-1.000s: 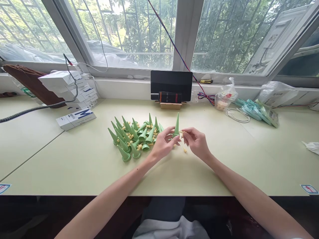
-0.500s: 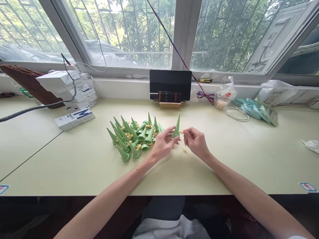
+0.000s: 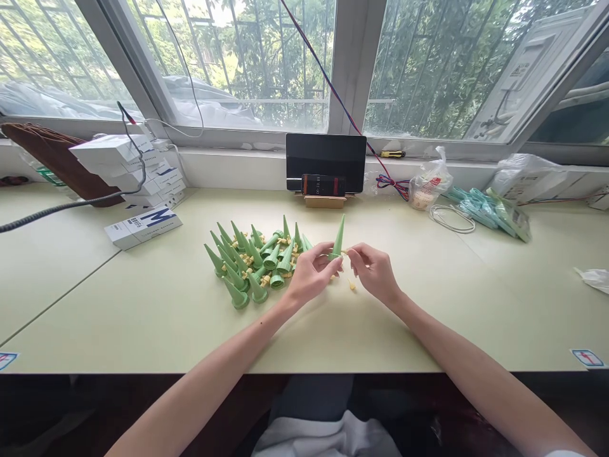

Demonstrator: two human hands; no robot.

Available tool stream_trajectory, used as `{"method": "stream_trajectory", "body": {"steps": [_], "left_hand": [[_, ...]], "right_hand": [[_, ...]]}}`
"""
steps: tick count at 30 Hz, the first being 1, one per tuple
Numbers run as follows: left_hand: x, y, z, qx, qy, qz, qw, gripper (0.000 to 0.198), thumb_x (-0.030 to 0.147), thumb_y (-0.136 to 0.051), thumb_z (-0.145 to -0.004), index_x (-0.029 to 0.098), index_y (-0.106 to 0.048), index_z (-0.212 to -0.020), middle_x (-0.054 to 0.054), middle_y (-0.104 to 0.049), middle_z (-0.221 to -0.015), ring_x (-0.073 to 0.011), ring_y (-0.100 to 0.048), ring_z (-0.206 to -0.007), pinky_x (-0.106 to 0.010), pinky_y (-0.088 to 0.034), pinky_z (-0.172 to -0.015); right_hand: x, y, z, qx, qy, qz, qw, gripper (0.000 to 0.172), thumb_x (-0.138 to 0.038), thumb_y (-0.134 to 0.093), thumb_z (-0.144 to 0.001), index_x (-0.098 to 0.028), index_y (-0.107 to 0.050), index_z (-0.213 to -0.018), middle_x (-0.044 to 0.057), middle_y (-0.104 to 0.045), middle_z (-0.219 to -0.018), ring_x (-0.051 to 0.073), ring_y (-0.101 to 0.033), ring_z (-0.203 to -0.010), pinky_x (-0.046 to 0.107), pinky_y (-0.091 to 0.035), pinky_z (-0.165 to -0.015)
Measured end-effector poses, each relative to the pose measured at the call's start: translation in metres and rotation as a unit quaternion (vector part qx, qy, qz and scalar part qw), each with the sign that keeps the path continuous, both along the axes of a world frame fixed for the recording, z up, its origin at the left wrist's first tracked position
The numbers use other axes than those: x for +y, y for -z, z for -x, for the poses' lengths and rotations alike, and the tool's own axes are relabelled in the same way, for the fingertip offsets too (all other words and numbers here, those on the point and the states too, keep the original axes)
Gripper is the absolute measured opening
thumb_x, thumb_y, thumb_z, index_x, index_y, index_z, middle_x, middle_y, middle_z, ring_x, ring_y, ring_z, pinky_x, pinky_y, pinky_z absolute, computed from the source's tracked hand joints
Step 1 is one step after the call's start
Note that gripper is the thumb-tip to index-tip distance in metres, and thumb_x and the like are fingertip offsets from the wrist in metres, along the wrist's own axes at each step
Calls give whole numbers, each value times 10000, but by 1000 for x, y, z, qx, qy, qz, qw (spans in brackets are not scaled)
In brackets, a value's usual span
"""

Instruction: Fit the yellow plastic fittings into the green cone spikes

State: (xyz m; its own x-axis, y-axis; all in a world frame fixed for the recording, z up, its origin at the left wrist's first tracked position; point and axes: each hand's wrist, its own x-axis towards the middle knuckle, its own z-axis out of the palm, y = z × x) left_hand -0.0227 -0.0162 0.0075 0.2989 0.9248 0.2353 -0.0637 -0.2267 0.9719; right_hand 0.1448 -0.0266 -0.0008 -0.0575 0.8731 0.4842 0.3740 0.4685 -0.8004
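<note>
My left hand (image 3: 311, 273) grips a green cone-shaped nozzle cap (image 3: 338, 238) near its base, its tip pointing up. Close on its right, my right hand (image 3: 373, 270) is closed in a pinch on a small yellow plastic piece (image 3: 346, 251), mostly hidden by the fingertips. That piece is at the side of the cap; whether they touch I cannot tell. Another small yellow piece (image 3: 352, 285) lies on the table below the hands. To the left of my left hand spreads a pile of green cone caps (image 3: 257, 289), with several yellow pieces (image 3: 265, 280) among them.
A black tablet (image 3: 326, 152) stands at the back with a phone (image 3: 323, 185) before it. White boxes (image 3: 143, 227) are stacked at left, near a dark coiled cable (image 3: 71, 206). A plastic bag (image 3: 431, 178), a white cable (image 3: 451, 219) and teal packets (image 3: 490, 209) lie at back right.
My right hand has shifted slightly left, bringing the yellow piece nearer the cap. My left hand and the pile stay nearly as they were.
</note>
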Motion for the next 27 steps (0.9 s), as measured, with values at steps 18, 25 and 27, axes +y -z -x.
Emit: {"method": "stream_trajectory", "body": {"steps": [18, 25, 27], "left_hand": [[2, 10, 3, 48, 36, -107, 992, 372, 275, -640, -853, 194, -636, -1216, -92, -660, -1127, -166, -643, -861, -322, -594, -793], [1, 6, 1, 48, -4, -80, 996, 378, 311, -668, -837, 165, -636, -1185, -87, -693, -1012, -162, -658, -790, -295, -586, -738], [1, 3, 1, 33, -12, -53, 998, 384, 337, -682, -826, 145, -635, -1155, -87, -694, -973, -156, -655, -748, -279, -580, -686]], "right_hand": [[5, 0, -1, 223, -107, 248, 937, 453, -464, -597, -854, -163, -538, -522, -50, -394, -366, 76, -332, -302, 228, -216, -329], [3, -2, 0, 151, -63, 169, 972, 478, -565, -525, -894, -167, -576, -634, -32, -467, -448, 92, -405, -356, 238, -307, -367], [1, -4, 0, 80, -21, 104, 991, 431, -550, -530, -903, -176, -584, -697, -21, -518, -523, 95, -443, -410, 241, -358, -421]]}}
